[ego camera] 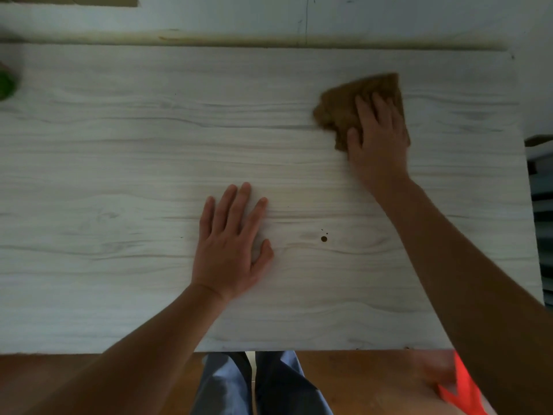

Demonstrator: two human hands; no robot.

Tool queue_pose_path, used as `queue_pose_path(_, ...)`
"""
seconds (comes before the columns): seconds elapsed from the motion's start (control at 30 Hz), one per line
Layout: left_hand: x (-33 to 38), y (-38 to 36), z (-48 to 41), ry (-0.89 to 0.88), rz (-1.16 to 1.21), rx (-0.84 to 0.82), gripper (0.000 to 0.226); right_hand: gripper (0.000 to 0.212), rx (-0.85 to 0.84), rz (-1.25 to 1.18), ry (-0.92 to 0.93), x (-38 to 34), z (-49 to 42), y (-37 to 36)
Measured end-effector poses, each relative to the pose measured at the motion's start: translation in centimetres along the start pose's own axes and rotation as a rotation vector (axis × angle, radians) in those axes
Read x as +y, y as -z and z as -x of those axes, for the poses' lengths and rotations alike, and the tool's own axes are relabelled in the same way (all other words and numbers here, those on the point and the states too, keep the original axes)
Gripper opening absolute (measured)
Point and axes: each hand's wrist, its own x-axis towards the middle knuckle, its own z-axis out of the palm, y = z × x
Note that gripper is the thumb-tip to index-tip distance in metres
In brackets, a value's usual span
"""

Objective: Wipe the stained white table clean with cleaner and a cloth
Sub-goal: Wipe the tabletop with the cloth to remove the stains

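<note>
The white wood-grain table (119,163) fills most of the view. A brown cloth (344,106) lies flat on it at the far right, blurred at its edges. My right hand (377,136) presses down on the cloth with fingers spread over it. Flat on the bare table near the middle rests my left hand (232,244), fingers apart, holding nothing. A small dark brown stain (324,239) with a tinier speck above it sits just right of my left thumb.
A green object (6,85), blurred, pokes in at the table's far left edge. The wall runs along the table's back edge. Below the front edge are a wooden floor, my blue trousers (260,384) and an orange-red item (460,390) at bottom right.
</note>
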Motion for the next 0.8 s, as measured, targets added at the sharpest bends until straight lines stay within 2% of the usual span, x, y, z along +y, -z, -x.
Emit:
queue_pose_path(0.1, 0.1, 0.1, 0.0, 0.003, 0.002, -0.022, 0.068, 0.058, -0.015, 0.007, 0.016, -3.3, -3.6, -0.7)
queue_pose_path(0.2, 0.0, 0.1, 0.0, 0.004, -0.006, -0.043, 0.069, 0.058, -0.031, 0.017, 0.071, -6.3, -3.6, -1.8)
queue_pose_path(0.33, 0.1, 0.2, 0.0, 0.000, -0.013, -0.050, 0.069, 0.059, -0.064, -0.008, 0.223, -7.0, 2.1, -2.7)
queue_pose_path(0.43, 0.1, 0.2, 0.0, -0.001, -0.013, -0.034, 0.069, 0.059, -0.068, -0.045, 0.277, -4.6, 7.5, -2.4)
queue_pose_path(0.6, 0.0, 0.2, 0.0, 0.000, -0.011, -0.025, 0.069, 0.062, -0.054, -0.019, 0.112, 2.0, 10.7, -0.5)
queue_pose_path(0.7, 0.0, 0.1, -0.1, -0.003, -0.013, -0.028, 0.068, 0.061, -0.015, -0.003, 0.072, 3.7, 7.6, 0.2)
queue_pose_path(0.8, 0.0, 0.2, -0.1, -0.005, -0.021, -0.040, 0.069, 0.061, 0.034, -0.013, -0.010, 2.5, 3.3, 0.1)
